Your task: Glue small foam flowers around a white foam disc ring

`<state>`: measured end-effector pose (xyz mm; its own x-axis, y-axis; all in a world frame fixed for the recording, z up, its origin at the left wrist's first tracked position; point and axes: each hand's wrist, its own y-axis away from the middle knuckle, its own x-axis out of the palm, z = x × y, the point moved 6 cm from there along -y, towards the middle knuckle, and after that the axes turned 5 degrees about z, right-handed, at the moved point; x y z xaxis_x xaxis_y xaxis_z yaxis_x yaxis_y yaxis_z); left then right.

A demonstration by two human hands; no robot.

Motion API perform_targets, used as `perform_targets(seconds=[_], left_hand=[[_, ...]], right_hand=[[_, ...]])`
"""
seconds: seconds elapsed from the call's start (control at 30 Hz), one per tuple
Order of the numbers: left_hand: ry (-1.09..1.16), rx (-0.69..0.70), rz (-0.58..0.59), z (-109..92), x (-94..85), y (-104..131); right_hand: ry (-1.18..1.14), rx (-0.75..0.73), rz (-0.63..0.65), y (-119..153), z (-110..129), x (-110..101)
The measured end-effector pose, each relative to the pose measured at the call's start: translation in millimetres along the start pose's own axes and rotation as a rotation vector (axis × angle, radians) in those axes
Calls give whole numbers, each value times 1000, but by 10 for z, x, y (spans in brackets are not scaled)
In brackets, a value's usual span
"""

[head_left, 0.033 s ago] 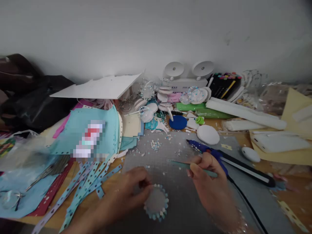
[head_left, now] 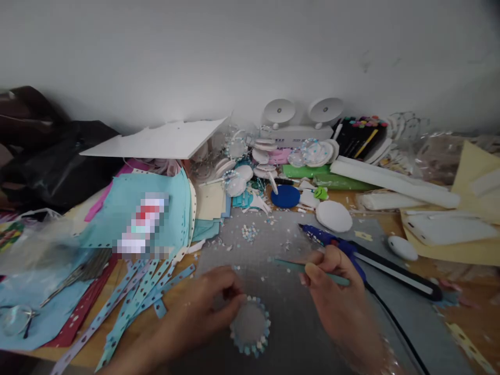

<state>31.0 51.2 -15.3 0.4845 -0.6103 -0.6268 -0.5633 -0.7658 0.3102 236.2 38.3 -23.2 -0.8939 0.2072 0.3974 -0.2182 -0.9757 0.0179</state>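
At the lower middle, my left hand (head_left: 211,304) is closed, thumb and forefinger pinching the upper left rim of a round ring (head_left: 257,347). Small blue and white paper pieces edge that ring, and the grey mat shows through its middle. My right hand (head_left: 338,299) grips slim teal tweezers (head_left: 338,279) like a pen. Their tip points left, over the mat near a few tiny loose bits. Farther back lies a small heap of pale blue and white paper pieces (head_left: 249,232).
A blue hot glue gun (head_left: 324,236) lies right of my right hand, its black cord (head_left: 394,317) running toward me. Punched paper strips (head_left: 135,304) spread at left on the grey mat's (head_left: 289,312) side. White discs (head_left: 334,216) and a blue disc (head_left: 285,196) stand behind.
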Motion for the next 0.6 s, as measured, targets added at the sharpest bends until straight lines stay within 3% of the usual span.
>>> perform_targets(seconds=[0.1,0.3,0.5,0.6], left_hand=[[-69,-58,23,35,-10,-13],[-145,-73,204,64,64,24],[-46,16,166,30,-83,-121],[-121,47,66,26,-194,-200]], right_hand=[[32,-17,-10,14,15,5],[34,-28,-16,20,6,-4],[35,-51,2,11,9,7],[34,-55,6,0,-9,-1]])
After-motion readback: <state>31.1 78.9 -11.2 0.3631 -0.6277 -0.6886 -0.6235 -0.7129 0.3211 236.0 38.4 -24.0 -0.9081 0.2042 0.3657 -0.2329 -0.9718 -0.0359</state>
